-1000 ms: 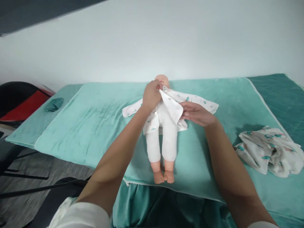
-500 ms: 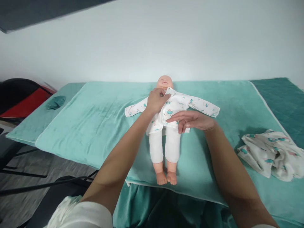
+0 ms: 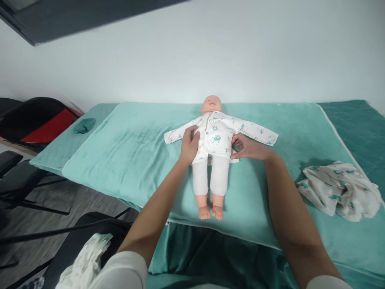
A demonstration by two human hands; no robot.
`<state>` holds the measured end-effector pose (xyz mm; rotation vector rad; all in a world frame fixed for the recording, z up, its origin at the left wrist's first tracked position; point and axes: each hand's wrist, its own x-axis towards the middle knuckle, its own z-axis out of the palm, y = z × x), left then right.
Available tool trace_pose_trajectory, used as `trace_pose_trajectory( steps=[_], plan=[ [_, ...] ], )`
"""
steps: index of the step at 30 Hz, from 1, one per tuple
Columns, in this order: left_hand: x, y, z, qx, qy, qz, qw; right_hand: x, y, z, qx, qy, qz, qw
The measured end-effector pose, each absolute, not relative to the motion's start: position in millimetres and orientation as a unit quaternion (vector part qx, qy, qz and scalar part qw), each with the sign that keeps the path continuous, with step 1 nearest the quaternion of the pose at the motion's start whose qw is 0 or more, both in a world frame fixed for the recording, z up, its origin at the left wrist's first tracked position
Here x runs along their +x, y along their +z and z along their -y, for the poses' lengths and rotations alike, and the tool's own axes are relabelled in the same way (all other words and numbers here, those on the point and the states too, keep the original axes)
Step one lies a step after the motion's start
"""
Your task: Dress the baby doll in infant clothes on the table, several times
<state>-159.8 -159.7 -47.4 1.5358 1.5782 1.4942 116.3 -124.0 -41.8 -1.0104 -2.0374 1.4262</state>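
Note:
A baby doll [image 3: 211, 104] lies on its back, head toward the wall, in white trousers [image 3: 219, 175] and a long-sleeved white baby shirt [image 3: 219, 132] with a small teal print. The shirt's front is together down the middle, and both sleeves spread outward. My left hand [image 3: 190, 145] is closed on the shirt's left side at the waist, thumb on the front; its fingertips are partly hidden. At the right side, near the hem, my right hand [image 3: 248, 147] pinches the shirt's edge between thumb and bent fingers.
The doll lies on a teal padded bed [image 3: 135, 160] against a white wall. A crumpled printed cloth [image 3: 343, 190] lies at the right. Black chairs [image 3: 24, 180] stand at the left, one nearby with a white cloth [image 3: 87, 261] on it. A dark panel [image 3: 75, 20] juts in at the upper left.
My left hand has moved from the collar down to the shirt's left side. My right hand, earlier stretched over the belly, has moved to the right side and closed on the edge.

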Motion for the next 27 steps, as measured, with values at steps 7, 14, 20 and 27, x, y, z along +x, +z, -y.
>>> trace_pose_trajectory(
  steps=[7, 14, 20, 27],
  plan=[
    [-171, -79, 201, 0.454, 0.559, -0.63, 0.289, 105, -68, 174, -0.419, 0.398, 0.746, 0.33],
    [-173, -77, 233, 0.502, 0.529, -0.623, 0.282, 106, -72, 222, -0.53, 0.3, 0.69, 0.392],
    [-173, -83, 273, 0.545, 0.484, -0.622, 0.287, 105, -71, 233, -0.608, 0.219, 0.68, 0.345],
    [-169, -85, 268, 0.589, 0.436, -0.647, 0.209, 93, -69, 228, -0.651, 0.132, 0.704, 0.252]
  ],
)
